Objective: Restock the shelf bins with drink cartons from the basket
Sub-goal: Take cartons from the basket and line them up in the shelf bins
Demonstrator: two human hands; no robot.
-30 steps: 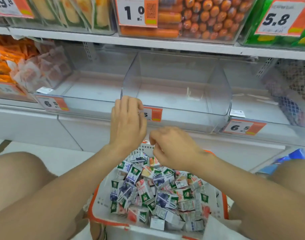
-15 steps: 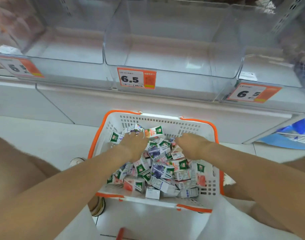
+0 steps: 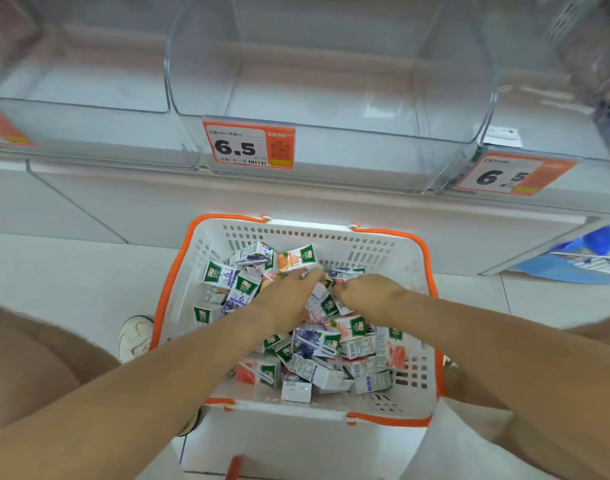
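we read 6.5 on middle price tag (image 3: 248, 145), 6.5 on right price tag (image 3: 511, 174), 100% on orange carton (image 3: 296, 259), 6 on purple carton (image 3: 242, 292)

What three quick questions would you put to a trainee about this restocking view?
1. True or false: the left hand and the right hand are both down among the drink cartons in the white basket.
2. The price tag on the middle clear bin reads: A 5.8, B 6.5, C 1.0.
3. Fill in: the basket's rim is ___.

Key: 1 true; 2 B; 3 orange.
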